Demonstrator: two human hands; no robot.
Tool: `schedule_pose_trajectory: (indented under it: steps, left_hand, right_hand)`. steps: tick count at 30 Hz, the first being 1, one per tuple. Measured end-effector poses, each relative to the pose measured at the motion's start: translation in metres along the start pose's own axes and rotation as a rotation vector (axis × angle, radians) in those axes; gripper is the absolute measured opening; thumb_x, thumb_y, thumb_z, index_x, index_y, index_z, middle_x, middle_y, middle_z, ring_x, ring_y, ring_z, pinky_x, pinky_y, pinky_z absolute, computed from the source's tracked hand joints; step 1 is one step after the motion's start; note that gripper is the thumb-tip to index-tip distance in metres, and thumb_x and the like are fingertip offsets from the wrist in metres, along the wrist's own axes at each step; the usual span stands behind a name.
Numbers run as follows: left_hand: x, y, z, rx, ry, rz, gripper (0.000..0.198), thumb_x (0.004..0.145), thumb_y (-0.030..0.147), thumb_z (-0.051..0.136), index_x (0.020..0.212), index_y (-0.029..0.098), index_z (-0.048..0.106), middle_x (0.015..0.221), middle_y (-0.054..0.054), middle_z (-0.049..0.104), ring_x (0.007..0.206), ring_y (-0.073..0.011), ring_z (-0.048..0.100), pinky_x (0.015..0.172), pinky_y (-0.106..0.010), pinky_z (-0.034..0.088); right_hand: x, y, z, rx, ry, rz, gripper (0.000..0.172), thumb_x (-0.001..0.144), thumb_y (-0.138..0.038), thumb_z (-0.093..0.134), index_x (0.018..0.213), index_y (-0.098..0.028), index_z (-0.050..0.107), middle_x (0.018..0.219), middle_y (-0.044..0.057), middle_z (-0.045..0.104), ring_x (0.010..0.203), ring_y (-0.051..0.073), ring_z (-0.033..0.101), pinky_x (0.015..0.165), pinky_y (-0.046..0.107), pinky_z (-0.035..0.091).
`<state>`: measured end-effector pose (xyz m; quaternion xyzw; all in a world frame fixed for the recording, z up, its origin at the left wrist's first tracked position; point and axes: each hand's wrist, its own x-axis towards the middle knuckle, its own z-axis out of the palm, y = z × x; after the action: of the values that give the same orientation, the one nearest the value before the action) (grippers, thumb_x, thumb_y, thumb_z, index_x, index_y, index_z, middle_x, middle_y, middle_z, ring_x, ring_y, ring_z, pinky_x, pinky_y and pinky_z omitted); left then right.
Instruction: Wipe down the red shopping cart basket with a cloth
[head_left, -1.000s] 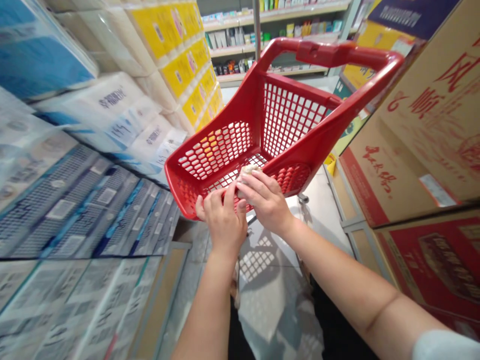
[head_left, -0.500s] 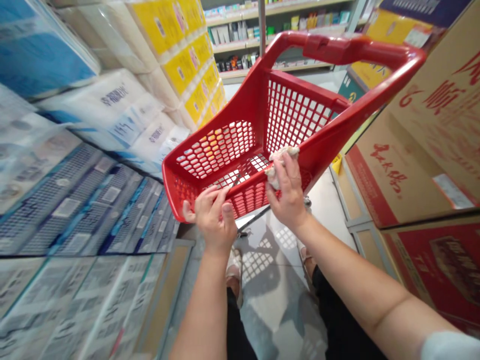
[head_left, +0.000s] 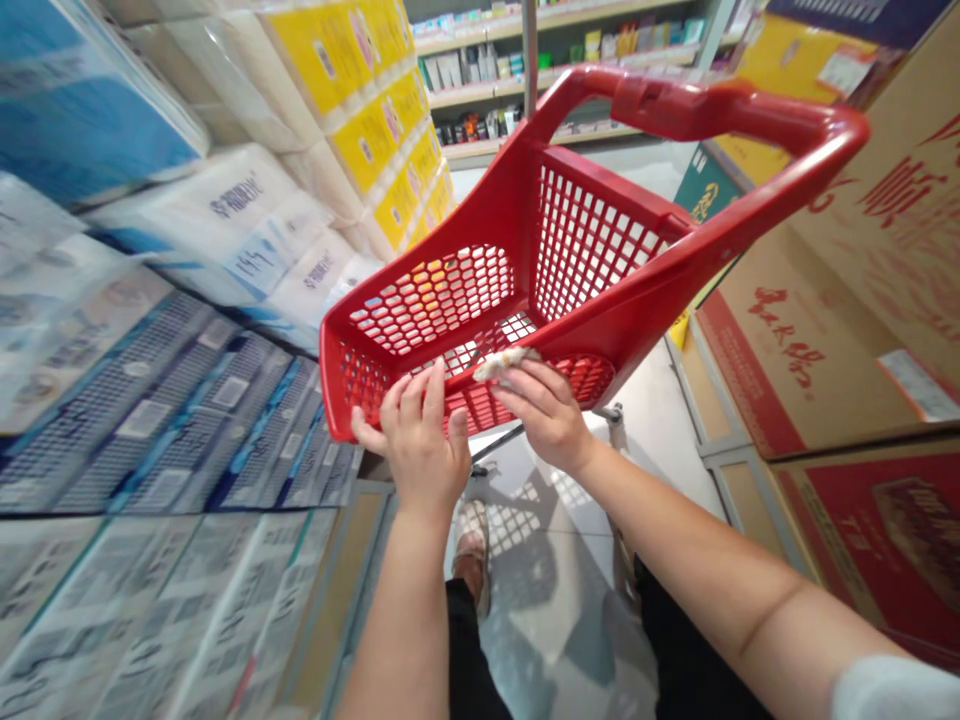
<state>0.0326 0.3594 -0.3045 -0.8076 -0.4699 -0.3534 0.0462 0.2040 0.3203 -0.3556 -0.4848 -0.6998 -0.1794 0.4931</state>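
Observation:
A red plastic shopping basket cart (head_left: 600,240) with a long looped handle stands tilted in front of me, its mesh basket holding nothing that I can see. My right hand (head_left: 544,410) presses a crumpled whitish cloth (head_left: 506,362) against the near rim of the basket. Its fingers are closed over the cloth, partly hiding it. Left of it, my left hand (head_left: 421,440) rests on the same rim near the front corner, fingers spread and thumb apart, without a cloth.
Stacked packs of tissue paper (head_left: 247,200) and yellow packages (head_left: 360,100) line the left side. Cardboard cartons (head_left: 795,360) rise on the right. Shelves of small goods (head_left: 480,85) stand behind the cart. My feet are on the pale tiled floor (head_left: 547,590).
My right hand has slid the cloth left along the near rim, closer to my left hand. My left hand's fingers have straightened a little and stay at the rim.

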Motion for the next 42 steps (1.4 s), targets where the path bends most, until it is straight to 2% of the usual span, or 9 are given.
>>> schedule_pose_trajectory:
  steps: [3,8,12,16,22,27,34,38,42]
  left_hand:
    - [-0.001,0.001,0.001,0.001,-0.023,0.022,0.055,0.097,0.051,0.022,0.135,0.022,0.05,0.129,-0.011,0.058,0.126,-0.0271,0.042,0.111,-0.05,0.004]
    - [-0.004,0.001,0.004,-0.003,-0.041,0.041,0.054,0.097,0.05,0.022,0.135,0.023,0.05,0.135,-0.01,0.054,0.13,-0.0271,0.038,0.111,-0.05,0.004]
    - [-0.005,0.003,0.005,-0.006,-0.048,0.039,0.055,0.097,0.051,0.021,0.136,0.023,0.049,0.136,-0.01,0.053,0.132,-0.0268,0.036,0.111,-0.049,0.004]
    - [-0.005,0.004,0.006,-0.012,-0.045,0.043,0.055,0.098,0.049,0.018,0.137,0.023,0.048,0.136,-0.009,0.053,0.131,-0.0251,0.037,0.112,-0.046,0.004]
    - [-0.006,0.004,0.008,-0.063,-0.016,0.017,0.06,0.098,0.05,0.016,0.14,0.017,0.044,0.132,-0.014,0.055,0.13,-0.0255,0.039,0.111,-0.045,0.006]
    - [-0.006,0.004,0.009,-0.078,-0.026,0.012,0.058,0.098,0.048,0.016,0.135,0.018,0.048,0.13,-0.013,0.057,0.127,-0.0254,0.041,0.111,-0.046,0.007]
    - [-0.007,0.005,0.009,-0.066,-0.031,0.004,0.058,0.098,0.049,0.015,0.135,0.019,0.048,0.131,-0.012,0.056,0.128,-0.025,0.041,0.111,-0.046,0.003]
    - [-0.007,0.005,0.008,-0.07,-0.031,0.023,0.057,0.098,0.048,0.015,0.135,0.019,0.048,0.131,-0.011,0.057,0.127,-0.0248,0.041,0.111,-0.046,0.003]
    - [-0.006,0.005,0.009,-0.066,-0.025,0.005,0.056,0.098,0.048,0.017,0.134,0.019,0.049,0.13,-0.012,0.057,0.127,-0.0253,0.041,0.111,-0.047,0.005]
  right_hand:
    - [0.001,-0.005,0.0,0.031,-0.031,-0.01,0.039,0.093,-0.014,0.049,0.129,-0.026,0.054,0.127,0.003,0.061,0.127,0.018,0.048,0.107,0.039,0.047]
    - [0.005,-0.003,-0.005,-0.031,0.046,0.068,0.045,0.091,-0.013,0.051,0.135,-0.024,0.049,0.129,0.007,0.06,0.128,0.02,0.048,0.109,0.042,0.044]
    - [0.001,-0.001,-0.004,0.004,-0.044,0.014,0.046,0.092,-0.011,0.049,0.136,-0.025,0.048,0.129,0.005,0.06,0.128,0.018,0.048,0.108,0.038,0.046]
    - [-0.004,0.001,0.0,0.003,0.016,0.039,0.05,0.092,-0.011,0.046,0.141,-0.02,0.041,0.133,0.01,0.056,0.131,0.02,0.045,0.111,0.042,0.042]
    - [-0.009,0.007,0.005,0.059,-0.109,-0.072,0.04,0.093,-0.013,0.049,0.131,-0.024,0.052,0.128,0.005,0.061,0.132,0.018,0.045,0.111,0.041,0.042]
    - [-0.005,0.009,-0.003,-0.03,0.017,0.038,0.044,0.091,-0.013,0.052,0.133,-0.024,0.051,0.132,0.007,0.058,0.131,0.02,0.045,0.109,0.042,0.044]
    - [-0.008,0.007,0.0,0.038,-0.111,0.011,0.037,0.092,-0.014,0.048,0.125,-0.028,0.058,0.128,0.005,0.06,0.125,0.018,0.05,0.106,0.041,0.046]
    - [-0.008,0.006,0.002,-0.028,-0.022,0.089,0.041,0.09,-0.013,0.05,0.129,-0.027,0.055,0.133,0.008,0.055,0.128,0.021,0.047,0.108,0.044,0.043]
    - [-0.017,0.003,0.012,-0.079,-0.138,0.09,0.045,0.088,-0.028,0.057,0.133,-0.023,0.051,0.141,0.011,0.048,0.137,0.027,0.037,0.113,0.051,0.034]
